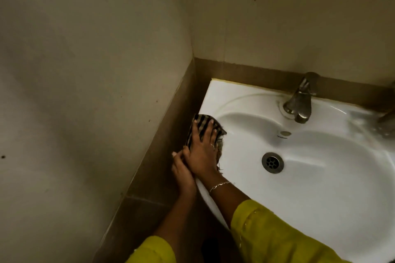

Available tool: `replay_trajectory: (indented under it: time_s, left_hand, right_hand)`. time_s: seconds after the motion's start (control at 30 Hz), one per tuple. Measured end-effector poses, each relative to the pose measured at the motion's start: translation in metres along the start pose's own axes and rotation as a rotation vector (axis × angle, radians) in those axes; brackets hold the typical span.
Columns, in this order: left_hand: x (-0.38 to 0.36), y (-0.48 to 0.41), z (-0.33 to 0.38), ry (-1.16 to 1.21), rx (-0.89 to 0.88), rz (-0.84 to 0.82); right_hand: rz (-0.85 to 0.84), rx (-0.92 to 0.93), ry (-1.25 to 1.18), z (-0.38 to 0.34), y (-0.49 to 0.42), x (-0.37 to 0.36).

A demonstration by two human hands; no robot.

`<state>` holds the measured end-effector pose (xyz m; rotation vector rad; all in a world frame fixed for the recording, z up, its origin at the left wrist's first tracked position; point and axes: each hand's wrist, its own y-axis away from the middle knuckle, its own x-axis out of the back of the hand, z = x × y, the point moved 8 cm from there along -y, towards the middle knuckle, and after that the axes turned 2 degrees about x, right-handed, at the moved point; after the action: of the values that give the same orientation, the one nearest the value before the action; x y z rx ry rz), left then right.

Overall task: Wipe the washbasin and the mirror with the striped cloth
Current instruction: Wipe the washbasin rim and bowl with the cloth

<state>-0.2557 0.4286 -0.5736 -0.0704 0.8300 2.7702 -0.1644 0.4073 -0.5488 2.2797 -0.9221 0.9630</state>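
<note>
The white washbasin (310,188) fills the lower right, set into a corner. On its left rim lies the striped cloth (202,123), dark with pale stripes. My right hand (203,151) presses flat on the cloth with straight, spread fingers. My left hand (181,172) sits just left of it at the basin's left edge, fingers curled over the rim; whether it also holds a cloth corner is hidden by my right hand. No mirror is in view.
A metal tap (300,102) stands at the back of the basin, with the drain (273,162) below it. A second metal fitting (388,121) shows at the right edge. Beige walls meet in the corner close to the basin's left side, with a brown tile band (171,134).
</note>
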Motion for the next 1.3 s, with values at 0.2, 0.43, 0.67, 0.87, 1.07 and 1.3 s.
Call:
replay_trajectory:
  time_s: [0.2,0.43,0.67,0.87,1.07,1.3]
  left_hand:
    - [0.002,-0.009,-0.006,-0.037,0.076,-0.153]
    - [0.010,0.008,-0.016,-0.154,0.046,-0.255]
    - [0.007,0.050,-0.013,-0.367,-0.184,-0.161]
    - [0.010,0.090,-0.020,-0.513,-0.328,-0.128]
    - [0.010,0.114,-0.045,-0.535,-0.269,-0.029]
    - [0.002,0.126,-0.062,-0.482,-0.144,0.180]
  right_hand:
    - [-0.089,-0.041,-0.010,0.003,0.031,-0.007]
    - [-0.213,0.055,0.074,0.014,0.076,-0.007]
    - [-0.268,0.191,0.210,0.039,0.125,0.000]
    - [-0.290,0.319,0.280,0.062,0.163,0.020]
    - [-0.302,0.444,0.381,0.090,0.193,0.044]
    - [-0.197,0.587,0.525,0.124,0.216,0.070]
